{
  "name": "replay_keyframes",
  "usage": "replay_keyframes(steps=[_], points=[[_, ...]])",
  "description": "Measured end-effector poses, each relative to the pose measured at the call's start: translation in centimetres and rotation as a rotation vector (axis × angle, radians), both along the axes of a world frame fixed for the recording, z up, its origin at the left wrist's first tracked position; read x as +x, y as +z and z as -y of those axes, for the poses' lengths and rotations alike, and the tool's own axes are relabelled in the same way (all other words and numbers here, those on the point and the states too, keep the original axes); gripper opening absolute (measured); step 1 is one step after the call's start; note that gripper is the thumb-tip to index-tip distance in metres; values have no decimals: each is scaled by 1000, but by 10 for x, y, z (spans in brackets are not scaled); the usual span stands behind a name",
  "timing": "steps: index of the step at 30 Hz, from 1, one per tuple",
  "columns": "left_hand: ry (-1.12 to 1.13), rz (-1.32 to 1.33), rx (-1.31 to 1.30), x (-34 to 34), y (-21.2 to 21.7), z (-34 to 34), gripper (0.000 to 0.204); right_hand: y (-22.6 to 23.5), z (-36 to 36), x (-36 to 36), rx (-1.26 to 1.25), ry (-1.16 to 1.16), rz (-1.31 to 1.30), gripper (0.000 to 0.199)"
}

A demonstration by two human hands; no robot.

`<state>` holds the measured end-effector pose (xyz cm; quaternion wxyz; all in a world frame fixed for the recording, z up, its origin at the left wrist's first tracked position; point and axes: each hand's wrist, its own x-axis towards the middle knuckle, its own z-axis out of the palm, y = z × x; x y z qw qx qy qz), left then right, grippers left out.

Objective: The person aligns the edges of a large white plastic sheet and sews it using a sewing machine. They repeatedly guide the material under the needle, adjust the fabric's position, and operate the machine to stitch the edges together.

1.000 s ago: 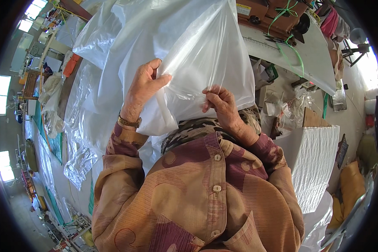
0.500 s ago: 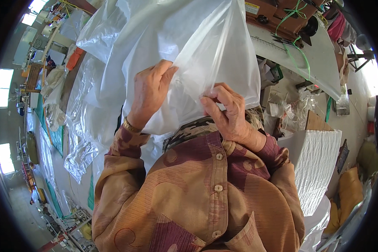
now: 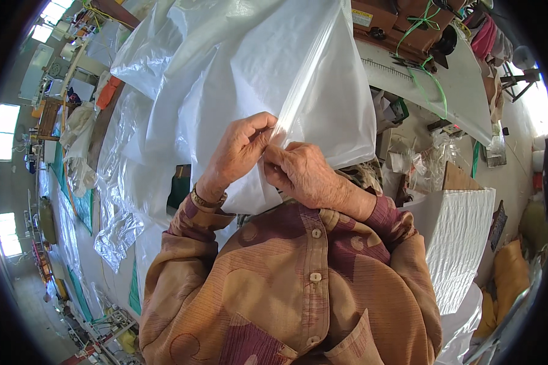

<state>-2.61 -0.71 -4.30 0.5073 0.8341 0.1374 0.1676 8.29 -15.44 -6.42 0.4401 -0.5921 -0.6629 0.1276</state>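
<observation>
A large sheet of white translucent plastic (image 3: 243, 73) spreads from the far side down to my lap. Its folded edge runs in a narrow shiny band (image 3: 307, 70) toward my hands. My left hand (image 3: 240, 149) pinches this band between thumb and fingers. Right beside it, my right hand (image 3: 304, 173) is closed on the same edge, knuckles turned up. The fingertips of both hands nearly touch, and the bit of plastic between them is mostly hidden.
At the far right a brown sewing machine (image 3: 383, 27) stands on a pale table (image 3: 463, 79) with a ruler strip, small scissors (image 3: 408, 62) and green string (image 3: 421, 24). A white textured block (image 3: 453, 243) is at my right. Crumpled clear plastic (image 3: 119, 201) lies left.
My hands have come together: the right moved left and turned knuckles-up, the left moved right and slightly down. The sheet's edge is now gathered into a tighter fold.
</observation>
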Motion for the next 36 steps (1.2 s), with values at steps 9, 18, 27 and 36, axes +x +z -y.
replay_keyframes(steps=[9, 18, 27, 36], points=[[108, 17, -336, 9, -4, 17, 19, 1, 12, 26, 158, 98, 328, 21], [77, 23, -143, 5, 7, 2, 16, -72, 73, 111, -305, -940, 132, 15], [-39, 66, 351, 17, 34, 27, 14, 40, 45, 37, -77, -241, -92, 9], [-44, 120, 107, 13, 17, 22, 8, 23, 29, 7, -111, -66, 223, 21]])
